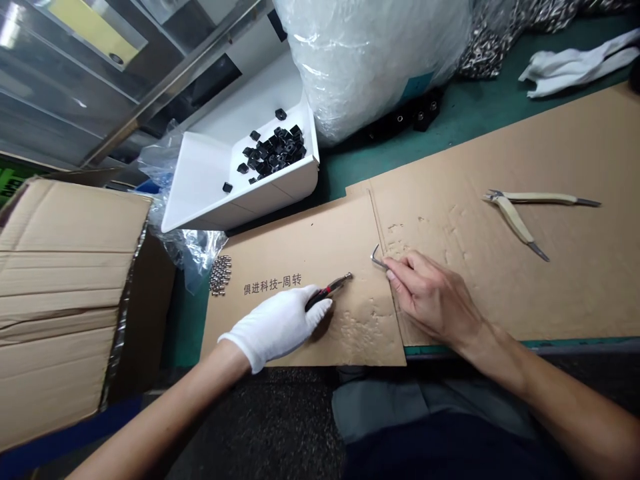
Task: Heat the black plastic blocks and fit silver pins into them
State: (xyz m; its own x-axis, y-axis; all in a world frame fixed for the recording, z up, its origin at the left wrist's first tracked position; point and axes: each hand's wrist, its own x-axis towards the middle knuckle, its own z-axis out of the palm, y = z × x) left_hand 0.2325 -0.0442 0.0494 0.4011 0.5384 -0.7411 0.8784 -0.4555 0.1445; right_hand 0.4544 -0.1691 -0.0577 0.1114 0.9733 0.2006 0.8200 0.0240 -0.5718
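Note:
My left hand [280,320], in a white glove, is closed around red-and-black-handled pliers [327,291]. A small shiny metal piece [349,275] sits at the jaw tips. My bare right hand [433,293] pinches a thin L-shaped hex key [379,260], its bent end pointing up and to the left. The two tools are a short way apart over the cardboard sheet [335,233]. To the left of the printed characters, several small metal pieces [221,276] are grouped at the cardboard's edge.
Cream-handled pliers [517,207] lie spread on the right cardboard. Behind stands a white bin [240,207] holding several black parts [275,153]. A large plastic-wrapped bundle [380,60] is beside it, a white glove [580,67] at the far right. A cardboard box [65,293] stands left.

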